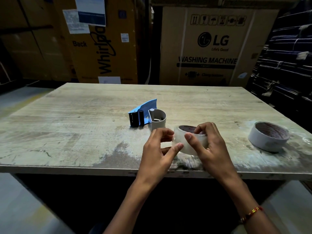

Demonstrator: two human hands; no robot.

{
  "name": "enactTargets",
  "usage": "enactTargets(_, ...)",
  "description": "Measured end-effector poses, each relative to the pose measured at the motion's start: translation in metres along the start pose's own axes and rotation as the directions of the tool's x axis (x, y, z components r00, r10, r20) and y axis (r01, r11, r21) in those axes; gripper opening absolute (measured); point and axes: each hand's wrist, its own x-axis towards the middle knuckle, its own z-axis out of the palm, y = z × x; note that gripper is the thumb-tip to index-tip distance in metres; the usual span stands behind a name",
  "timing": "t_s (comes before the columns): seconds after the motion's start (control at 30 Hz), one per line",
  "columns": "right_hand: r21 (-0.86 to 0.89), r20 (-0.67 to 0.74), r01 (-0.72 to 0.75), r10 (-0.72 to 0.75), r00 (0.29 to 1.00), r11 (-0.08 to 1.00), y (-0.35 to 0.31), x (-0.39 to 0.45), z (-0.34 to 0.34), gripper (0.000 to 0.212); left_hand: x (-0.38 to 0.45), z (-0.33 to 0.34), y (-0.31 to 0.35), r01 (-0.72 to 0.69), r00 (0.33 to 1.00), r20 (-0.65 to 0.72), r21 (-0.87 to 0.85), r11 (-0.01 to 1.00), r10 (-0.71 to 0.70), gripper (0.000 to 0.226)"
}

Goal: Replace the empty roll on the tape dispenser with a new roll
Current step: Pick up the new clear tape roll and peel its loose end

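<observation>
Right hand (209, 146) grip curled round the clear tape roll with printed cardboard core (190, 141), thumb across the front face, fingers over the top rim and into the core. Left hand (158, 149) grip pinching at the roll's left side, thumb and fingertips touching the tape face; whether a loose tape end is caught there cannot be told. Roll held just above the worn pale wood-grain surface (84, 115), close to the near edge.

Blue hand-held tape dispenser with black rollers and serrated blade (143, 114) lying on its side near mid-surface, just beyond the left hand. Pale grey empty-looking spool (157, 119) seated at the dispenser's right end, near the left fingertips but apart from them.

Second white tape roll with printed core (268, 136) lying flat well to the right, near the right edge and apart from both hands.

Open surface wide to the left of the dispenser and along the far edge. Near edge chipped and scuffed below the hands. Large cardboard appliance cartons (207, 46) standing beyond the far edge. Red-and-yellow thread band (251, 214) on the right wrist.
</observation>
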Motion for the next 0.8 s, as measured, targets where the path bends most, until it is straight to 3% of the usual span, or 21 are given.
enactTargets(0.13, -0.003, 0.007, 0.007, -0.007, 1.0, 1.0, 0.001, 0.0, 0.0, 0.042, 0.004, -0.003, -0.005, -0.059, 0.997, -0.037, 0.07, 0.996, 0.062, 0.007)
enactTargets(0.43, -0.002, -0.006, -0.004, 0.004, 1.0, 1.0, 0.003, 0.001, 0.002, 0.043, 0.002, 0.003, -0.007, -0.285, 0.941, -0.078, 0.345, 0.894, 0.33, 0.008)
enactTargets(0.7, -0.011, -0.005, 0.002, -0.002, 1.0, 1.0, 0.003, 0.001, 0.002, 0.041, 0.003, 0.004, -0.005, -0.177, 0.968, -0.128, 0.262, 0.949, 0.216, 0.012)
enactTargets(0.8, -0.012, 0.005, -0.004, 0.004, 1.0, 1.0, 0.002, 0.001, 0.003, 0.041, 0.003, 0.007, -0.005, -0.077, 0.981, -0.163, 0.186, 0.98, 0.108, 0.016)
